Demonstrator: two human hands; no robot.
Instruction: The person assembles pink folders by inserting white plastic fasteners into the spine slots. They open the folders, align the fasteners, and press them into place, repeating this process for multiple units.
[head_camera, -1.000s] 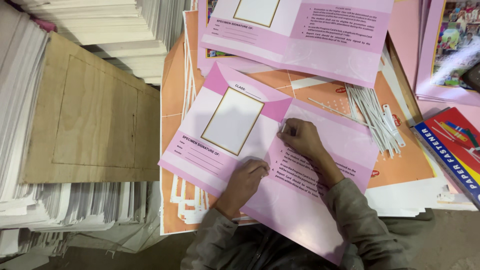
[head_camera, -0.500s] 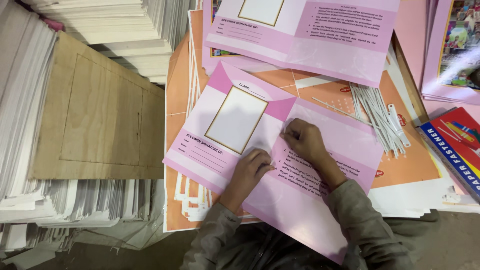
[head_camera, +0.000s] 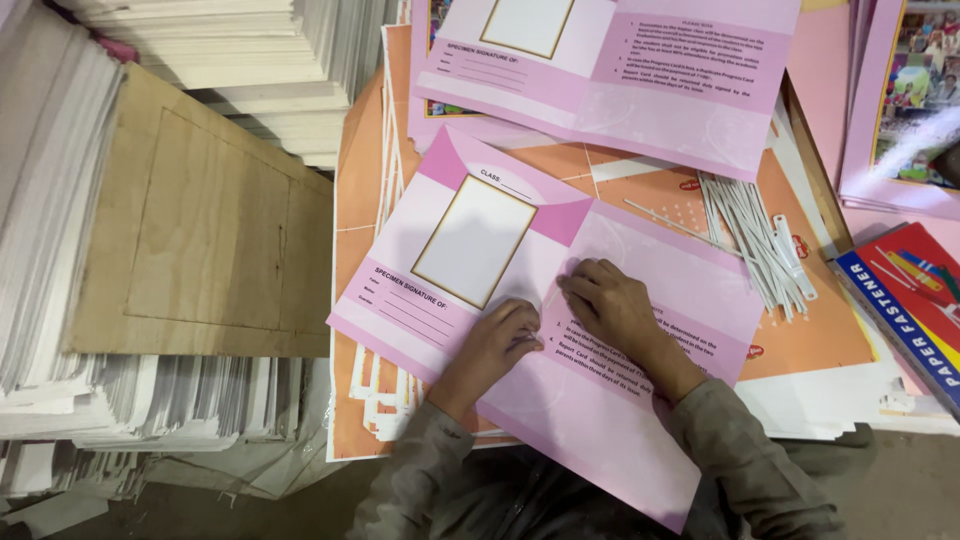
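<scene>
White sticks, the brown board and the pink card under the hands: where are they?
white sticks (head_camera: 752, 240), head view, middle of the bundle.
brown board (head_camera: 200, 230), head view, its flat face.
pink card (head_camera: 620, 262), head view, bare right panel.

Print-finishing or binding workshop, judging by tall white paper stacks (head_camera: 40, 230) at nine o'clock, pink printed covers (head_camera: 600, 70) at twelve, white plastic fastener strips (head_camera: 755, 235) at two.

Tall stacks of white paper (head_camera: 40, 250) flank a brown cardboard sheet (head_camera: 190, 230); grey floor (head_camera: 900, 490) shows below.
</scene>
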